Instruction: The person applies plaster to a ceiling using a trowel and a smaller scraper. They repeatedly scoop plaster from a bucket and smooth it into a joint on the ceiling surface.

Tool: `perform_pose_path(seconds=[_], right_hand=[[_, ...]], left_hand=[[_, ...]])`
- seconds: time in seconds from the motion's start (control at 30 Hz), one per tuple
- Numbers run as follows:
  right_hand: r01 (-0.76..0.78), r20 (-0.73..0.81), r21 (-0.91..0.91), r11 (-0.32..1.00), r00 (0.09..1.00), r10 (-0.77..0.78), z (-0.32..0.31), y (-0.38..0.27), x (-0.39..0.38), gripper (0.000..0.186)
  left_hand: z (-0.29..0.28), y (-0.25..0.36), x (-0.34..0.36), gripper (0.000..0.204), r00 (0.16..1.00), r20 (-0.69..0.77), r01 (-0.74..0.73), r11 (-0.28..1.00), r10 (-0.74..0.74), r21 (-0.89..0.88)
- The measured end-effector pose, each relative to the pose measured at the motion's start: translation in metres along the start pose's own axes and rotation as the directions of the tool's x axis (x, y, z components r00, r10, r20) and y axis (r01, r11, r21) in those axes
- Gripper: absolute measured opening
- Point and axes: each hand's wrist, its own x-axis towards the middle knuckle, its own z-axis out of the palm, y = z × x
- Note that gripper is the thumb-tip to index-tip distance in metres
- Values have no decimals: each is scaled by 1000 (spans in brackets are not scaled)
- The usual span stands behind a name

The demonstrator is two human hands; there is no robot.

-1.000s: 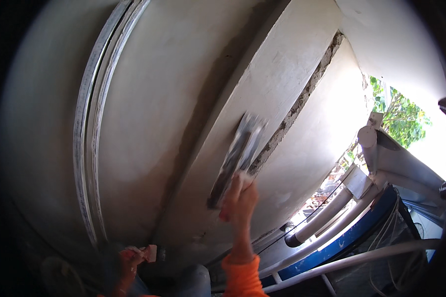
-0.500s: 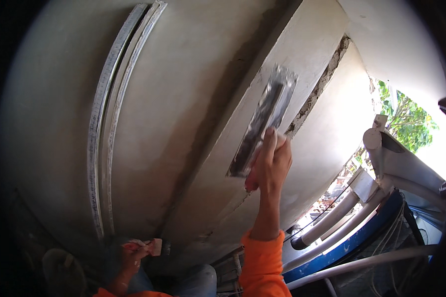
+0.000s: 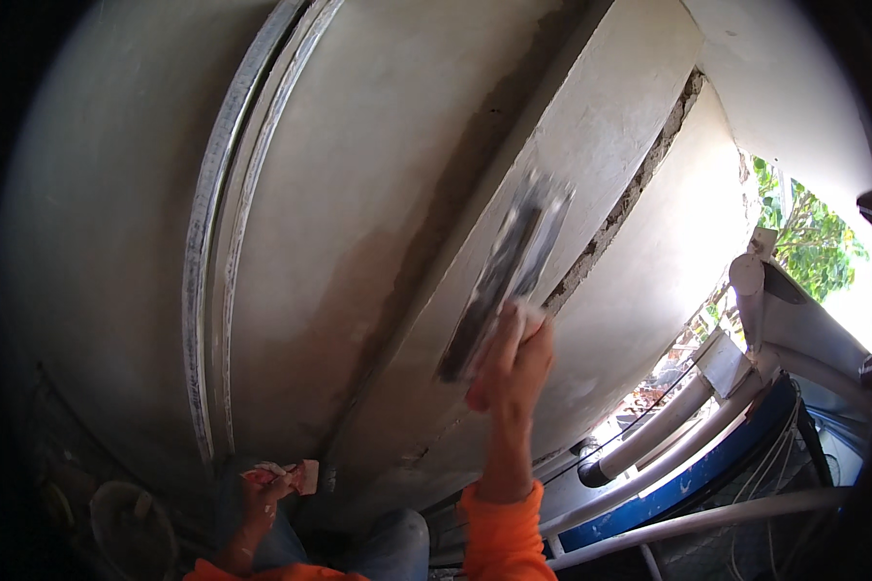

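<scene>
- Plaster work fills the view: the right hand (image 3: 513,363) is raised against a pale rendered wall (image 3: 358,194), its fingers closed around the handle of a long flat trowel (image 3: 504,276).
- The trowel blade lies flat on the wall, slanting from lower left to upper right, and is blurred; it carries a grey smear of wet filler along its face.
- The blade sits on a broad white band of the wall, just left of a rough open crack (image 3: 630,198) that runs diagonally up toward the upper right corner of the wall.
- A darker damp streak (image 3: 436,213) runs alongside that band on its left, and further left a pair of raised mouldings (image 3: 228,223) curves down the wall.
- The left hand (image 3: 266,484) is held low near the bottom edge of the wall, well apart from the trowel, curled around a small reddish-handled tool (image 3: 295,474); what kind of tool it is cannot be told.
- Both forearms wear orange sleeves (image 3: 499,537), and blue trousers (image 3: 388,542) show between them.
- A round grey bucket (image 3: 131,528) stands in the dim lower left.
- At the right, grey pipes (image 3: 669,431) and a blue rail (image 3: 707,465) slope away, with green foliage (image 3: 814,242) in daylight beyond.
</scene>
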Motion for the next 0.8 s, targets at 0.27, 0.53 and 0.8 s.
perform_pose_path(seconds=[0.27, 0.53, 0.8], right_hand=[[53, -11, -29, 998, 999, -53, 20, -41, 79, 46], [-84, 59, -19, 996, 995, 85, 12, 36, -52, 40], [91, -137, 62, 994, 987, -81, -31, -50, 145, 47]], left_hand=[[-2, -6, -4, 13, 997, -68, 36, 992, -28, 121], [-28, -12, 5, 12, 998, -60, 23, 993, -16, 117], [-35, -18, 18, 18, 999, -30, -6, 988, 11, 151]])
